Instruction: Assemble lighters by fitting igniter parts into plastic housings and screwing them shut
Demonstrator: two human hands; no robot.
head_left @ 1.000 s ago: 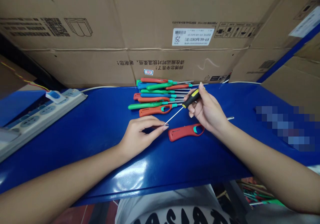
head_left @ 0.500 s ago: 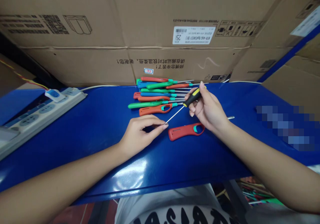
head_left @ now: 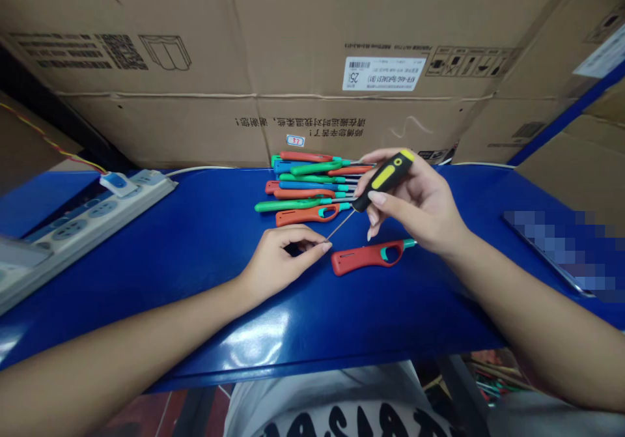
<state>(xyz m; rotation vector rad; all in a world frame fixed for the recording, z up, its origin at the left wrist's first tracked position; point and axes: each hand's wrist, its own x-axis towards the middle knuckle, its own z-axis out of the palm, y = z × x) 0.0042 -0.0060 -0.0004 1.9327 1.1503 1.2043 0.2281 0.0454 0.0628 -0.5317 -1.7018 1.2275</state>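
Note:
My right hand (head_left: 420, 202) grips the black and yellow handle of a screwdriver (head_left: 389, 178), its thin shaft slanting down to the left. At the end of that shaft, the thumb and forefinger of my left hand (head_left: 288, 258) are pinched together. Whatever lies between those fingertips is hidden. Just below and right of them, a red long-necked lighter (head_left: 359, 259) lies on the blue table, with a teal trigger and collar. Beyond my hands is a stack of similar lighters (head_left: 307, 206) in red, orange, green and blue, their metal necks pointing right.
A white power strip (head_left: 88, 219) with a plug in it runs along the left of the blue table (head_left: 205, 352). Cardboard (head_left: 195, 118) stands upright behind the lighters. A blurred flat object (head_left: 556, 248) lies at the right. More lighters appear below the table at lower right.
My right hand has rolled the screwdriver handle, and its thumb now lies lower along the grip. The handle points up more steeply. My left hand stays pinched at the tip; the view has shifted slightly.

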